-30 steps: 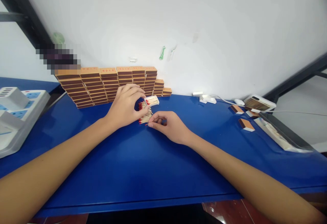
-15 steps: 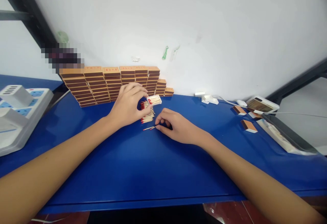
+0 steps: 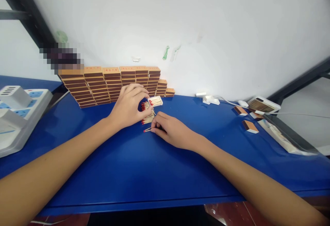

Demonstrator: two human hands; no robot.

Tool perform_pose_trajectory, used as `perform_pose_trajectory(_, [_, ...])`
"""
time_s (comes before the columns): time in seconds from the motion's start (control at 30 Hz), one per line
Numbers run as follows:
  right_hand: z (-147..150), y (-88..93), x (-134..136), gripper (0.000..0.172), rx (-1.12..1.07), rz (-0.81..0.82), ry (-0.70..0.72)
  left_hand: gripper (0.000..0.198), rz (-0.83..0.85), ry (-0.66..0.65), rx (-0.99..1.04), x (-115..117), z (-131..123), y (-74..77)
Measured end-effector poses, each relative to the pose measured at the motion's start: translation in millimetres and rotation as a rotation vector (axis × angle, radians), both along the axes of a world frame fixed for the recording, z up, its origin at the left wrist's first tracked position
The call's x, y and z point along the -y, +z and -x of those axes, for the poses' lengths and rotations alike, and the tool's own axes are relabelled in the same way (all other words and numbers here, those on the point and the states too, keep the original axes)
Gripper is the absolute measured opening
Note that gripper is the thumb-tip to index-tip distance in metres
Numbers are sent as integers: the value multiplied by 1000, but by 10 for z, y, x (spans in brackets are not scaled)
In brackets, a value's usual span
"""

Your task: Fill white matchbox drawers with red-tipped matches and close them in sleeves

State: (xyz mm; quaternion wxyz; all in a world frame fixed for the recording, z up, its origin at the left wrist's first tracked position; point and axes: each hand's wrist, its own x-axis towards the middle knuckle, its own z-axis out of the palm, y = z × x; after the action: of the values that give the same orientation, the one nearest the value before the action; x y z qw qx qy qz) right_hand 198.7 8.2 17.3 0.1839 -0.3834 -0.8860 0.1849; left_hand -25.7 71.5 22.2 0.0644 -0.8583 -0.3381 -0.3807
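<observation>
Between the thumb and fingers of my left hand (image 3: pixel 131 105) is a white matchbox tray (image 3: pixel 160 100) filled with red-tipped matches. Below it on the blue table lies a loose pile of matches (image 3: pixel 148 116), heads pointing left and partly covered by my left thumb. Just to the right and nearer to me, my right hand (image 3: pixel 170 129) is closed, thumb and fingertips pinching the tail ends of a couple of matches (image 3: pixel 147 129). Their red heads stick out to the left, low over the tabletop. The rest of the right-hand fingers are curled in.
Stacked matchboxes (image 3: pixel 95 85) form a wall behind my left hand. A white power strip (image 3: pixel 31 116) with chargers stands at the left. On the right are loose matchboxes (image 3: pixel 250 127), a white power bank (image 3: pixel 264 105), cables and a dark flat case (image 3: pixel 291 135).
My right hand has shifted left and slightly toward me, and its fingertips now cover more of the two matches. The left hand and the tray have stayed in place.
</observation>
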Motion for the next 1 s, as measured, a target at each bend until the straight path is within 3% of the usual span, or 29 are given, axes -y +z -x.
perform_pose_trajectory(0.13, [3,-16,-21,1,-8,-2,-6,16,-5,-2,-8,2,0,3])
perform_pose_trajectory(0.27, [-2,-20,-28,14,42,6,12,15,17,2,-6,4,0,11])
perform_pose_trajectory(0.4, [-97,55,-25,14,32,-11,12,16,41,-21,-23,-5,0,8])
perform_pose_trajectory(0.63, [-321,176,-175,7,-175,-272,-222,20,26,-113,-48,63,-61,-8])
perform_pose_trajectory(0.83, [-321,133,-186,6,-79,-305,-224,17,29,-178,-27,165,-121,24])
perform_pose_trajectory(1.0, [-304,163,-142,6,-215,-389,-268,19,58,-152,-16,98,-80,7])
